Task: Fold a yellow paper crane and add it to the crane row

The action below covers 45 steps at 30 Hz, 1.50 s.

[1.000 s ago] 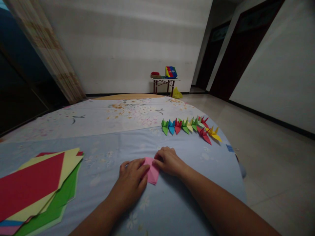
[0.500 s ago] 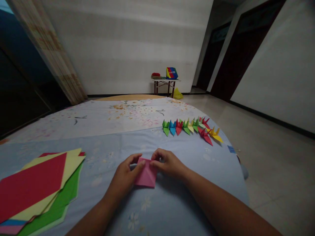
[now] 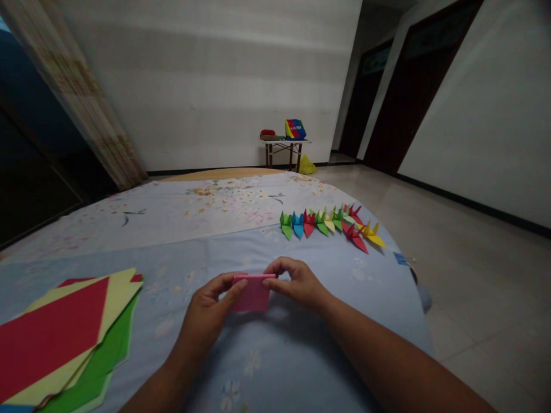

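Observation:
A small folded pink paper point(image 3: 251, 294) is held just above a light blue flowered cloth point(image 3: 275, 355). My left hand point(image 3: 209, 312) pinches its left edge between thumb and fingers. My right hand point(image 3: 297, 284) pinches its upper right corner. Both hands are closed on the paper, which faces me as a small square with a folded top edge.
A stack of coloured paper sheets point(image 3: 64, 338), red on top with yellow and green beneath, lies at the left. A row of several folded paper cranes point(image 3: 327, 223) sits beyond my hands at the right. A small table point(image 3: 282, 150) with a colourful box stands by the far wall. Tiled floor point(image 3: 473, 275) lies to the right.
The pink paper lay pressed flat on the cloth under both hands a second ago. It has since been lifted, turned and is now held upright between my fingers.

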Motion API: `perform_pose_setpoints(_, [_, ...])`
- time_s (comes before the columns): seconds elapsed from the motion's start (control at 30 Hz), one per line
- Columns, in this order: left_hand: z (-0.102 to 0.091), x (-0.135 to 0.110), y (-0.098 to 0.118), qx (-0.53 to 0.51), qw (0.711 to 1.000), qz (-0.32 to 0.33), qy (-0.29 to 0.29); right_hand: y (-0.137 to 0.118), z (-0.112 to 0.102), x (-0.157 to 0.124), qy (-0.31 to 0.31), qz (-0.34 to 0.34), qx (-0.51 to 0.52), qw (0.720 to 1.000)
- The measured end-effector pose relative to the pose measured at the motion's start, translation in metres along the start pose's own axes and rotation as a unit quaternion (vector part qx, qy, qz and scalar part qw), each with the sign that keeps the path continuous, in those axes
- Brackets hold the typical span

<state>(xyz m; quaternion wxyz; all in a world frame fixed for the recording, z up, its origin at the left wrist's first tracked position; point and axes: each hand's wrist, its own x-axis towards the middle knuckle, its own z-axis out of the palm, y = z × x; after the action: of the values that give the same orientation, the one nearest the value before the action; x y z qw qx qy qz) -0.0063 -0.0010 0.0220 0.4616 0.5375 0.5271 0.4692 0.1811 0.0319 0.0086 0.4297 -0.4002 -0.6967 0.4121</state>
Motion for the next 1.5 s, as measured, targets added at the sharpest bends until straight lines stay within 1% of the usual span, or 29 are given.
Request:
perform_pose_setpoints(0.17, [0.000,0.000,0.000,-0.006,1.000,-0.010,0.024,-0.001,0.001,0.000,0.012,-0.002,0.013,1.000])
perform_pose_setpoints(0.37, [0.001,0.000,0.001,-0.017,1.000,-0.004,0.016,0.003,0.002,0.001,0.013,0.006,0.029,0.999])
perform_pose_setpoints(0.47, [0.002,-0.001,0.001,-0.022,1.000,-0.008,0.016,0.006,0.003,0.001,0.011,0.023,0.059,0.998])
perform_pose_setpoints(0.63, [0.002,-0.002,0.004,0.012,1.000,-0.004,0.024,0.008,0.004,0.002,-0.003,0.056,0.131,0.990])
perform_pose_setpoints(0.77, [0.000,-0.002,0.004,0.038,0.999,0.013,0.033,0.008,0.004,0.002,-0.010,0.070,0.148,0.986])
perform_pose_setpoints(0.9, [0.000,-0.002,0.004,0.039,0.998,0.007,0.044,0.006,0.004,0.001,-0.012,0.069,0.136,0.988])
perform_pose_setpoints(1.17, [-0.001,-0.002,0.002,0.053,0.997,0.021,0.059,0.004,0.004,0.001,-0.021,0.064,0.123,0.990])
perform_pose_setpoints(1.3, [0.002,-0.005,0.001,0.062,0.997,0.022,0.047,-0.003,0.008,0.000,-0.020,0.012,0.034,0.999])
perform_pose_setpoints(1.4, [0.005,-0.007,0.002,0.074,0.996,0.041,0.024,-0.010,0.014,-0.002,-0.012,-0.035,-0.019,0.999])
perform_pose_setpoints(1.5, [0.007,-0.009,0.004,0.078,0.996,0.040,0.027,-0.016,0.018,-0.004,0.002,-0.062,-0.055,0.997])
